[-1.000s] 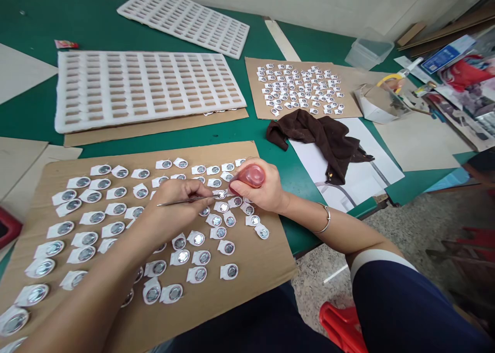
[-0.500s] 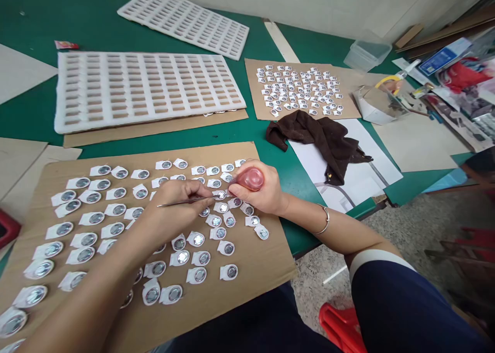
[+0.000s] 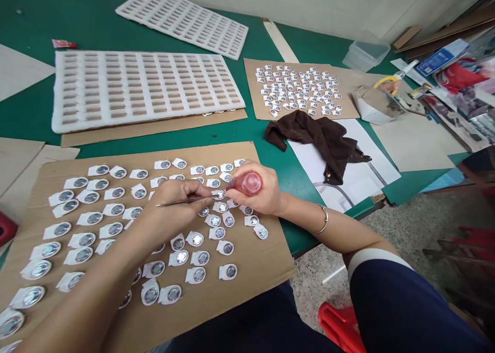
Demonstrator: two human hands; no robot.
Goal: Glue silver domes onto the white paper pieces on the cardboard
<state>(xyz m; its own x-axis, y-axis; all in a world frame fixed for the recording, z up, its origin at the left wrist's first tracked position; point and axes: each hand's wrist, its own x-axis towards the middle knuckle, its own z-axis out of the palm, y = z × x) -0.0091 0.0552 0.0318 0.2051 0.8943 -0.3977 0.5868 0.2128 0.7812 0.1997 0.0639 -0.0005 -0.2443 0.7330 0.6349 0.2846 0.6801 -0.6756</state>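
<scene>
My left hand (image 3: 174, 201) pinches thin metal tweezers (image 3: 165, 204), whose tips reach toward a small white piece with a round silvery disc (image 3: 218, 194). My right hand (image 3: 271, 192) is wrapped around a small reddish, translucent squeeze bottle (image 3: 251, 183). The bottle's narrow end points left, down at that same piece; whether it touches cannot be made out. Many similar white tabbed pieces with silvery discs (image 3: 199, 275) lie in loose rows on a brown cardboard sheet (image 3: 259, 270) under both hands. My left forearm hides some of them.
Behind the cardboard lie two white slotted foam trays (image 3: 150, 123) (image 3: 181, 20). A second cardboard sheet (image 3: 253, 92) bears more small pieces. To the right are a dark brown cloth (image 3: 320, 141), white paper (image 3: 375, 172), yellow-handled scissors (image 3: 382, 80) and a clear plastic box (image 3: 365, 53).
Both hands keep nearly the same pose over the same piece. The bottle has shifted very slightly left, and the whole view has moved a little.
</scene>
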